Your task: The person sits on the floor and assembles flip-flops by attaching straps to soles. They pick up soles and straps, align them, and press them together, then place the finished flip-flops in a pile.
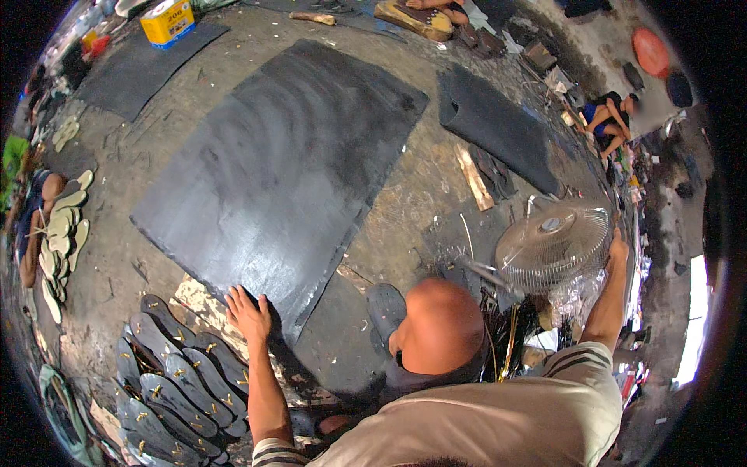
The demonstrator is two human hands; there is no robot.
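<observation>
A large black rubber sheet (pixel 272 163) lies flat on the floor before me, its surface shiny near the close edge. My left hand (pixel 248 314) rests on its near left corner, fingers spread and holding nothing. On the right stands a wire-caged electric fan (pixel 551 245), tilted so that its round guard faces upward. My right hand (pixel 618 247) is at the guard's right rim, fingers closed around the edge, though partly hidden. Between my arms is my bent knee (pixel 442 327), with a dark sandal (pixel 385 311) on the foot.
Several dark sandal soles (pixel 175 381) lie piled at the near left. Pale soles (pixel 66 233) are heaped by another person at the far left. A folded black mat (pixel 494 124) and a wood piece (pixel 475 179) lie right. A yellow box (pixel 168 22) stands behind; another person (pixel 611 121) sits far right.
</observation>
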